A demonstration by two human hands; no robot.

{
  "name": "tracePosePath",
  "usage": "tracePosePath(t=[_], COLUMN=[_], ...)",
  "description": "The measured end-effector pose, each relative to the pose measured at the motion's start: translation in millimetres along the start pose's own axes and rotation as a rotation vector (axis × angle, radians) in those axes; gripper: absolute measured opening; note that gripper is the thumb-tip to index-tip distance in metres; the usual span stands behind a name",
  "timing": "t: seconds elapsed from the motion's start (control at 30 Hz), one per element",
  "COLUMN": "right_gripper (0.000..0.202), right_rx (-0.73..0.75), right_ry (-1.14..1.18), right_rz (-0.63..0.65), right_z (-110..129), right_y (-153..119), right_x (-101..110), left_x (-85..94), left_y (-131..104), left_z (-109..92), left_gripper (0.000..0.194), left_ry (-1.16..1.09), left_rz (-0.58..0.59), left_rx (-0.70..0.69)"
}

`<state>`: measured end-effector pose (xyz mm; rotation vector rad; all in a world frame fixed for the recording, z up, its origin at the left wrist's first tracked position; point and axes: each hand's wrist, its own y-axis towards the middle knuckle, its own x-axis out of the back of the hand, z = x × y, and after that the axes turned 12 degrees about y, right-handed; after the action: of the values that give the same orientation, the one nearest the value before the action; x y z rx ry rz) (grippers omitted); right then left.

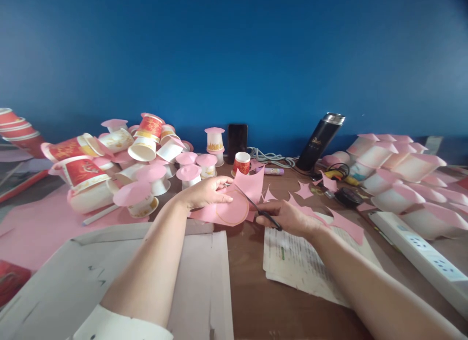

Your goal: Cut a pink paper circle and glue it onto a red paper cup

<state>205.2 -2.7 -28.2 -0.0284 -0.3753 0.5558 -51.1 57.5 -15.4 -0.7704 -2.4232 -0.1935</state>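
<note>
Pinching thin pink stuff mid-desk: my left hand [206, 192] is gripping the upper left of the pink sheet [234, 208], thumb lying over its face, fingers showing at its far side and partly hiding behind it. My right hand [288, 218] is closing around the dark handles of the scissors [260, 212], blades lying against the sheet just beside the drawn circle; how wide the blades are standing, I'm not managing to tell. The sheet is sitting on the middle stretch of the desk [252, 291], nearer its back edge than its front edge, one pointed corner rising up.

Handling: I'm judging it as light paper or thin card, stiff enough to be holding that raised corner, yet bending easily; not slippery, but creasing or tearing if anyone is squeezing or tugging. For a hold, I'm favouring the waste margin outside the circle, thumb lying flat, fingers backing it, everything staying off the blade line. The scissors are looking heavier and rigid, so I'm gripping by the handles only.

Around it: a red cup [242, 162] is standing just behind, toward the back edge; pink scraps [304, 190] are scattering rightward; printed papers [296, 257] are lying under the right wrist; pink-topped cups [142, 207] are crowding the left, and a power strip [420, 252] is lying toward the right edge.
</note>
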Motion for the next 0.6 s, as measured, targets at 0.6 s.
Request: tracePosePath(t=[0.6], right_gripper=[0.039], right_rx=[-0.023], right_ry=[0.051], right_rz=[0.038], right_z=[1.7], right_y=[-1.2], right_x=[2.0], left_x=[4.6], left_y=[-1.1], left_z=[3.6], left_gripper=[0.062], left_ry=[0.019], left_rz=[0.027], left_rx=[-0.001])
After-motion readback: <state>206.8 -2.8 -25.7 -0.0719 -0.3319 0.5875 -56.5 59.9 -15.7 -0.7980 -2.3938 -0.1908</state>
